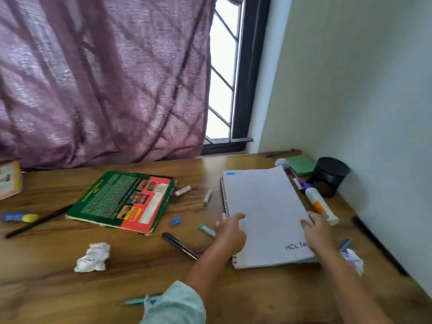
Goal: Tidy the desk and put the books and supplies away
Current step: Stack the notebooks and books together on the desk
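Two hands are on the spiral notebook (264,206), which lies closed on the right half of the wooden counter (145,272) with its wire binding to the left and the letters "HCL Te" showing on the near part of its pale cover. The left hand (230,232) grips the binding edge, thumb on top of the cover and fingers curled at the side; the right hand (319,232) grips the opposite edge, fingers bent over it. Whether the notebook is lifted off the wood or lying flat cannot be told. Just beside its right edge lies a glue bottle (320,204) with an orange label, and behind that, against the wall, stands a black pen cup (329,176) next to a green pad (300,164). Left of the notebook are scattered small things — a white eraser (182,190), a blue sharpener (175,220) and a black pen (180,245) that points toward the left forearm. Further left a green and red book (124,199) lies flat, back cover up, with a black pencil (38,220) near its left side and a crumpled paper ball (92,257) in front of it. A teal pen (142,300) lies near the front edge, partly hidden by the pale sleeve (177,305). A purple curtain (105,78) hangs behind the counter.
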Demonstrator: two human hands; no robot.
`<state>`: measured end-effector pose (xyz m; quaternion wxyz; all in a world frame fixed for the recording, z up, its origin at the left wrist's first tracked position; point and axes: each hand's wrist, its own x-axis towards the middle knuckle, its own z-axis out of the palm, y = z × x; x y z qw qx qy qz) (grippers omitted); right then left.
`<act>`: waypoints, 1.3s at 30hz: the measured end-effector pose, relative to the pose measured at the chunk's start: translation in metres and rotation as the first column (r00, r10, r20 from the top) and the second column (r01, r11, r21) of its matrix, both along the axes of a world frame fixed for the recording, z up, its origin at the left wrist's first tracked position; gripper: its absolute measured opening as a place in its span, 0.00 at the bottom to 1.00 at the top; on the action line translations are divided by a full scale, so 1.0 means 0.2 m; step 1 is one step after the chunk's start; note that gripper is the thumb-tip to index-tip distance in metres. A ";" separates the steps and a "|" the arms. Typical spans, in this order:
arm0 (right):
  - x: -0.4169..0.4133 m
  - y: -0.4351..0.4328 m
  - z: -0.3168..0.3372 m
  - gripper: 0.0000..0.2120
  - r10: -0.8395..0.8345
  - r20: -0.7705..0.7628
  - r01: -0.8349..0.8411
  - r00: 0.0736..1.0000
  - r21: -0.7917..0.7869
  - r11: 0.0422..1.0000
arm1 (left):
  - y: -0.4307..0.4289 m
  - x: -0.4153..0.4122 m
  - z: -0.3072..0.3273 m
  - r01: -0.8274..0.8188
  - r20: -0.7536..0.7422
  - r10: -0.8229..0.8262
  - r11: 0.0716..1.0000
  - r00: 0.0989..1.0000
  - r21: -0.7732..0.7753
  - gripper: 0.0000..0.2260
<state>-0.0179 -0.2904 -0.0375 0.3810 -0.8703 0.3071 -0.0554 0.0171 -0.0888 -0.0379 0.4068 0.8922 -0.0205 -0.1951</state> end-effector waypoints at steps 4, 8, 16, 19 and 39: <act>-0.02 0.01 -0.05 0.12 0.051 -0.164 -0.080 0.985 -0.173 0.982 | -0.03 -0.06 -0.07 0.029 0.115 -0.048 0.987 0.992 0.160 0.25; -0.02 0.02 -0.06 0.18 0.048 -0.201 -0.102 0.978 -0.270 0.957 | -0.05 -0.07 -0.08 0.041 0.152 -0.069 0.982 0.986 0.182 0.24; -0.02 0.03 -0.08 0.18 0.048 -0.208 -0.120 0.977 -0.352 0.928 | -0.09 -0.07 -0.06 0.000 0.162 -0.022 0.991 0.987 0.136 0.19; -0.02 0.05 -0.07 0.20 0.035 -0.224 -0.123 0.974 -0.389 0.913 | -0.06 -0.05 -0.04 0.025 0.137 -0.045 0.989 0.990 0.143 0.18; 0.65 1.44 0.12 0.30 0.725 -0.296 -0.781 0.622 -0.293 0.551 | 1.24 0.09 0.11 -0.545 0.186 0.512 0.785 0.838 0.294 0.26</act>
